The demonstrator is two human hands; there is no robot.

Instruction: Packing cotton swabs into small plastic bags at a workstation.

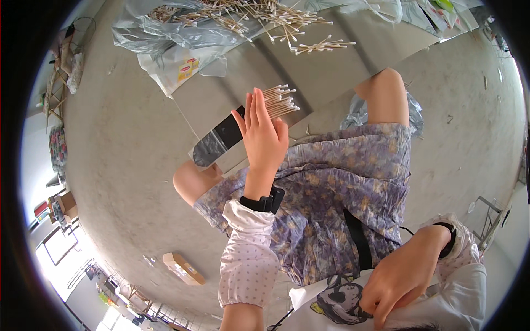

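Observation:
My left hand (260,135) lies flat with its fingers stretched out over a bundle of cotton swabs (282,102). The swabs' white tips stick out past the hand on its right. Under the fingers and to their left is a narrow black plastic bag (229,131) with a see-through end, lying at the near edge of the table (326,66). Whether the swabs' hidden ends are inside the bag cannot be seen. My right hand (406,270) is curled against the front of my white shirt (458,292), its fingertips partly hidden.
A grey plastic bag (165,34) and a heap of loose cotton swabs (232,14) cover the table's far side. A smaller pile of swabs (323,45) lies right of it. A crumpled clear bag (356,113) sits by my right knee; a cardboard box (183,268) is on the floor.

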